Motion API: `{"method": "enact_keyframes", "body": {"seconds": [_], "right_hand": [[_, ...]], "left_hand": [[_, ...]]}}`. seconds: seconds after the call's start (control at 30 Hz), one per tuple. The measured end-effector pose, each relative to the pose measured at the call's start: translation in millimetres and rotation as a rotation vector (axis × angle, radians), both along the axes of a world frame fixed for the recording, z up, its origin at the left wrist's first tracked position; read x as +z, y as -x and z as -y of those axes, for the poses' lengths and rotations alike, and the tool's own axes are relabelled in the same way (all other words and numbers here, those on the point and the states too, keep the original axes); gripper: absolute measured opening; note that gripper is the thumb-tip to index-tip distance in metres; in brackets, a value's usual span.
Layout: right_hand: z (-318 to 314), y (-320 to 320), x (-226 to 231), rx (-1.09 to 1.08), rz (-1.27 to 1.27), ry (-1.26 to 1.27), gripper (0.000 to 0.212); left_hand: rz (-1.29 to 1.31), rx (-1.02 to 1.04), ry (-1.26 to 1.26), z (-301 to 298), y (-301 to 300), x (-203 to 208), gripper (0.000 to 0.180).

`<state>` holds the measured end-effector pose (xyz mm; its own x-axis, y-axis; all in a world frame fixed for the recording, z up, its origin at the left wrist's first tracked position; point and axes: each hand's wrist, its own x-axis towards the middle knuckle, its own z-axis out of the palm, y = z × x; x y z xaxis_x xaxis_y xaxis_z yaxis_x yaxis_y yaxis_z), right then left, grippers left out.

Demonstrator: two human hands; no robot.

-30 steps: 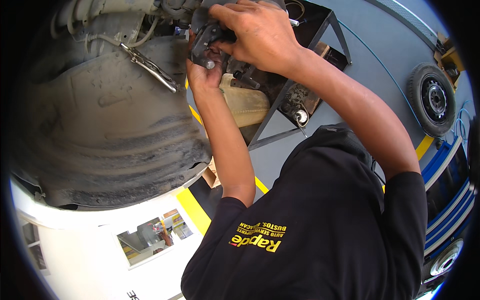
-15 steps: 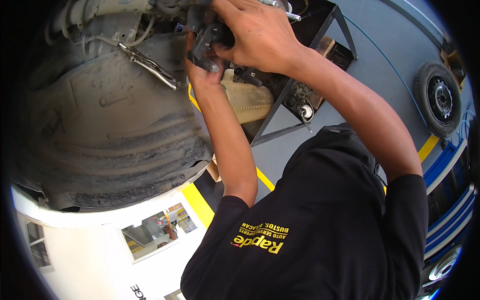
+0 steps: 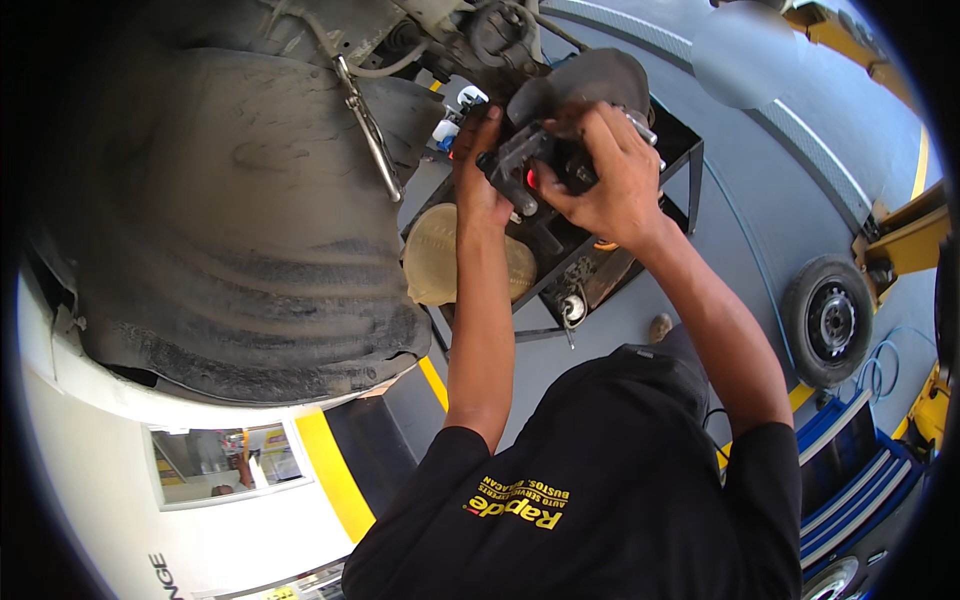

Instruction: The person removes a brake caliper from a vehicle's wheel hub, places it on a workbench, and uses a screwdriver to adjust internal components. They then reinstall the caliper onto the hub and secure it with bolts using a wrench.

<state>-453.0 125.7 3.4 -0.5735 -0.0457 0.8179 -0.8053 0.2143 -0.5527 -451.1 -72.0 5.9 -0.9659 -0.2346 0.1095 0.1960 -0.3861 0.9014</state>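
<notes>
My right hand [image 3: 620, 185] is closed around the right side of a dark, dirty brake caliper [image 3: 518, 160]. My left hand [image 3: 480, 170] grips the same part from its left, with the thumb up and the other fingers largely hidden behind it. Right behind the caliper is a dark round disc [image 3: 590, 80], with metal studs [image 3: 642, 128] beside my right fingers. Whether the caliper is fastened there cannot be made out. To the left, locking pliers [image 3: 370, 130] hang clamped at a pale hose [image 3: 318, 30] above the wheel-arch liner.
The black wheel-arch liner [image 3: 240, 230] fills the left side. Below my hands stand a black metal cart [image 3: 685, 150] and a yellowish plastic container [image 3: 432, 255]. A wheel [image 3: 828, 320] lies on the grey floor to the right, near a blue hose [image 3: 745, 230] and a blue-sided cabinet [image 3: 850, 470].
Both hands and the caliper now appear lower and farther right in view. The view has shifted too, showing the disc and more suspension. Both hands keep their hold.
</notes>
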Motion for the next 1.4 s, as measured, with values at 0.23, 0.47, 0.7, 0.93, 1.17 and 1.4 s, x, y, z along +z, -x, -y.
{"method": "enact_keyframes", "body": {"seconds": [0.23,0.47,0.7,0.93,1.17,1.4], "right_hand": [[0.7,2.0,-5.2,-0.03,-0.227,-0.166,0.05],[5.2,2.4,-7.1,-0.087,-0.271,-0.165,0.051],[10.9,1.1,-9.9,-0.091,-0.204,-0.08,0.052],[13.0,-3.0,2.3,-0.156,-0.166,-0.072,0.052],[15.4,-1.0,1.0,-0.129,-0.182,-0.083,0.043],[15.8,-0.5,-1.0,-0.151,-0.189,-0.103,0.037]], "left_hand": [[-0.217,0.01,0.01,-18.4,-10.0,-14.2,0.039],[-0.231,0.048,0.015,-33.6,-12.0,-11.6,0.042],[-0.322,-0.058,0.067,-16.7,-8.7,-24.9,0.052],[-0.357,-0.105,0.36,3.6,-8.5,-12.2,0.056],[-0.426,0.04,0.476,-8.0,-17.4,-16.0,0.061],[-0.415,0.188,0.564,-20.9,-23.3,-18.6,0.057]]}}
